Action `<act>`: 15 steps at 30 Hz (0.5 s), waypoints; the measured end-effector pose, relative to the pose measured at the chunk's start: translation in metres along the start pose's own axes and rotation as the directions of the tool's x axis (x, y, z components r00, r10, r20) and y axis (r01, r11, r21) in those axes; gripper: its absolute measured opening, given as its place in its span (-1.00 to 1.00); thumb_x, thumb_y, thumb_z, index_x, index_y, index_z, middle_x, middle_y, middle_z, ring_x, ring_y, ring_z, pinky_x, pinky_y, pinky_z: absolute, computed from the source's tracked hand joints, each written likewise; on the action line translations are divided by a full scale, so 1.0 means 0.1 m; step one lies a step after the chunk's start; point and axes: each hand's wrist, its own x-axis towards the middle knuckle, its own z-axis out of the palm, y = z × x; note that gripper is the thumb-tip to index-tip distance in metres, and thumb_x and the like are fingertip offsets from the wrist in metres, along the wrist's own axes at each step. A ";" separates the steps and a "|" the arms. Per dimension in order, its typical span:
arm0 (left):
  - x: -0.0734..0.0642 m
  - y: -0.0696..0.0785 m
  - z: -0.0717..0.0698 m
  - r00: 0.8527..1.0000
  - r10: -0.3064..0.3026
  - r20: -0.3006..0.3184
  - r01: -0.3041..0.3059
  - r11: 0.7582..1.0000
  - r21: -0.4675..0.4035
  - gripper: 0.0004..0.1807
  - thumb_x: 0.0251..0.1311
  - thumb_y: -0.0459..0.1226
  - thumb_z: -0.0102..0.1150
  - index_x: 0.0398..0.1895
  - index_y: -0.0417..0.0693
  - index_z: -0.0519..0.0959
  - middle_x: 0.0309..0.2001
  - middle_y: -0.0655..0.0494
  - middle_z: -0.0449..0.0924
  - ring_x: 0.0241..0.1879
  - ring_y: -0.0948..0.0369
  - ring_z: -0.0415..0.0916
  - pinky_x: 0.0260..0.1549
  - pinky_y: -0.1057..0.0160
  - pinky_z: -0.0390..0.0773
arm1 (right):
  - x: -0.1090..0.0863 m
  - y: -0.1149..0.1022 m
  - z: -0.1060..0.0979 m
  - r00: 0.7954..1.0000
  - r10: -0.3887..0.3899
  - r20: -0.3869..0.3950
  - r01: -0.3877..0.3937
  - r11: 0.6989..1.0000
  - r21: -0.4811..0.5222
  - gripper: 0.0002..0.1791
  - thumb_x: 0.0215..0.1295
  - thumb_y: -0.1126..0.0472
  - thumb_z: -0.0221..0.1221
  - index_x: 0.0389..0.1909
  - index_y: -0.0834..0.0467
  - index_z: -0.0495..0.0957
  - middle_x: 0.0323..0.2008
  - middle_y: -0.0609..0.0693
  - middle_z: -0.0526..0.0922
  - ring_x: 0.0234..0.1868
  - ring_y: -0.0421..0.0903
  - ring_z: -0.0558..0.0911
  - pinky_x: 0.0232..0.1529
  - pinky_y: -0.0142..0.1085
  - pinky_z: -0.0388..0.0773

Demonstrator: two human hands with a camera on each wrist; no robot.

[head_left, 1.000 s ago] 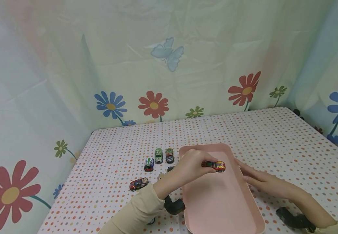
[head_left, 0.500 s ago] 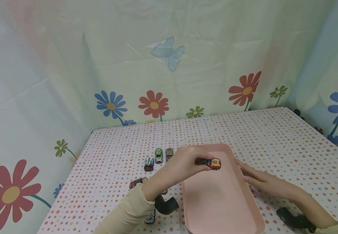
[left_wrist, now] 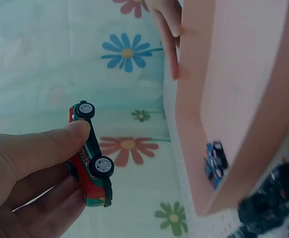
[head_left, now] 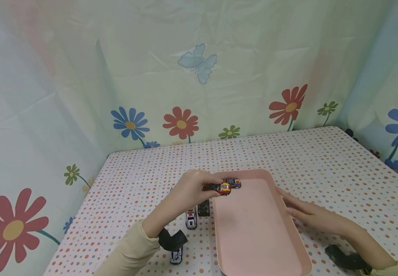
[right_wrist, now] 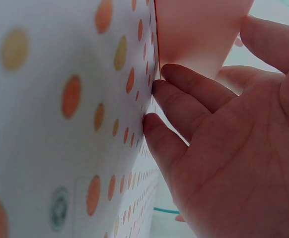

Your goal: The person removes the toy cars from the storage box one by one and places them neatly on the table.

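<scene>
Between thumb and fingers, my left hand (head_left: 186, 191) pinches a red and yellow toy car (head_left: 224, 188), held in the air by the far left rim of the pink tray (head_left: 261, 237). The left wrist view shows the side and wheels of this toy car (left_wrist: 91, 158). Inside the tray's far left corner lies a blue toy car (head_left: 235, 183), partly covered by the held one in the head view. My right hand (head_left: 312, 215) touches the outside of the tray's right wall with fairly straight fingers, near the tabletop in the right wrist view.
Left of the tray, a dark toy car (head_left: 203, 208) and a white and red toy car (head_left: 191, 218) stand on the dotted tablecloth (head_left: 143, 168). A white and black toy car (head_left: 176, 257) is nearer the front. A flowered curtain (head_left: 240, 88) hangs behind the table.
My left hand has moved left with the red and yellow toy car, from above the tray to its left rim. The blue toy car has come into sight. My right hand has stayed put.
</scene>
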 end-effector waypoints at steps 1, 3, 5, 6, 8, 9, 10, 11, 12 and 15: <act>-0.04 -0.04 -0.01 1.000 -0.014 -0.007 0.014 1.000 -0.003 -0.70 -0.02 -0.32 0.41 -0.15 -0.10 0.69 -0.22 0.12 0.66 -0.36 0.34 0.52 -0.45 0.45 0.47 | 0.00 -0.01 0.00 1.000 0.003 0.000 -0.003 1.000 -0.006 -0.34 0.49 0.06 -0.14 0.48 0.06 -0.18 0.43 0.19 -0.14 0.34 -0.10 -0.08 0.14 -0.29 0.25; -0.12 -0.13 -0.05 0.998 -0.055 -0.011 0.055 0.998 -0.026 -0.70 -0.03 -0.34 0.41 -0.15 -0.10 0.69 -0.23 0.12 0.66 -0.36 0.34 0.53 -0.43 0.41 0.50 | 0.01 -0.02 0.00 1.000 0.010 -0.001 -0.011 1.000 -0.019 -0.34 0.49 0.05 -0.14 0.48 0.07 -0.18 0.43 0.20 -0.13 0.35 0.09 -0.08 0.15 -0.12 0.26; -0.20 -0.22 -0.08 0.996 -0.088 -0.016 0.087 0.995 -0.045 -0.69 -0.04 -0.35 0.41 -0.14 -0.11 0.69 -0.23 0.12 0.66 -0.34 0.31 0.56 -0.39 0.38 0.53 | 0.02 -0.02 0.01 1.000 0.013 -0.001 -0.013 1.000 -0.019 -0.33 0.49 0.06 -0.14 0.48 0.09 -0.19 0.42 0.22 -0.13 0.33 0.23 -0.09 0.15 0.07 0.23; -0.24 -0.26 -0.10 0.994 -0.104 -0.021 0.103 0.993 -0.054 -0.69 -0.05 -0.36 0.41 -0.15 -0.12 0.69 -0.24 0.11 0.66 -0.35 0.30 0.57 -0.39 0.37 0.54 | 0.03 -0.03 0.01 1.000 0.011 -0.001 -0.011 1.000 -0.010 -0.33 0.49 0.06 -0.14 0.48 0.10 -0.19 0.42 0.23 -0.13 0.33 0.27 -0.10 0.14 0.15 0.19; -0.32 -0.34 -0.13 0.990 -0.136 -0.034 0.134 0.989 -0.063 -0.69 -0.04 -0.37 0.40 -0.15 -0.13 0.69 -0.22 0.08 0.66 -0.29 0.26 0.59 -0.33 0.32 0.57 | 0.03 -0.03 0.01 1.000 0.011 0.000 -0.011 1.000 -0.001 -0.32 0.49 0.06 -0.14 0.48 0.11 -0.19 0.42 0.24 -0.14 0.33 0.30 -0.11 0.13 0.23 0.15; -0.36 -0.37 -0.15 0.988 -0.152 -0.041 0.149 0.987 -0.068 -0.69 -0.05 -0.38 0.40 -0.15 -0.13 0.69 -0.21 0.07 0.66 -0.27 0.24 0.60 -0.31 0.29 0.57 | 0.03 -0.03 0.01 1.000 0.011 0.002 -0.011 1.000 0.001 -0.32 0.49 0.07 -0.13 0.48 0.11 -0.20 0.42 0.24 -0.14 0.33 0.30 -0.11 0.13 0.23 0.15; -0.40 -0.41 -0.17 0.985 -0.167 -0.045 0.163 0.984 -0.068 -0.69 -0.04 -0.38 0.40 -0.14 -0.13 0.68 -0.20 0.07 0.66 -0.25 0.22 0.60 -0.30 0.27 0.58 | 0.03 -0.03 0.01 1.000 0.012 0.003 -0.012 1.000 0.004 -0.32 0.49 0.07 -0.14 0.48 0.11 -0.20 0.42 0.25 -0.15 0.33 0.30 -0.11 0.12 0.24 0.15; -0.44 -0.44 -0.19 0.982 -0.181 -0.047 0.178 0.981 -0.072 -0.69 -0.04 -0.37 0.40 -0.14 -0.12 0.69 -0.20 0.06 0.66 -0.23 0.21 0.60 -0.29 0.27 0.58 | 0.03 -0.03 0.01 1.000 0.011 0.006 -0.011 1.000 0.009 -0.32 0.49 0.07 -0.14 0.48 0.11 -0.20 0.42 0.26 -0.15 0.33 0.30 -0.11 0.12 0.24 0.14; -0.47 -0.46 -0.20 0.979 -0.197 -0.051 0.193 0.978 -0.074 -0.70 -0.03 -0.37 0.40 -0.15 -0.11 0.69 -0.20 0.07 0.66 -0.23 0.21 0.60 -0.28 0.24 0.58 | 0.03 -0.03 0.00 1.000 0.015 0.007 -0.015 1.000 0.001 -0.33 0.49 0.07 -0.14 0.48 0.10 -0.20 0.42 0.25 -0.14 0.34 0.29 -0.10 0.13 0.17 0.19; -0.58 -0.55 -0.25 0.968 -0.243 -0.061 0.238 0.968 -0.080 -0.70 -0.03 -0.34 0.40 -0.15 -0.07 0.69 -0.18 0.08 0.65 -0.22 0.22 0.59 -0.26 0.22 0.58 | 0.02 -0.03 0.00 1.000 0.021 0.013 -0.021 1.000 -0.007 -0.33 0.50 0.06 -0.15 0.48 0.08 -0.20 0.42 0.25 -0.14 0.34 0.28 -0.09 0.13 -0.11 0.28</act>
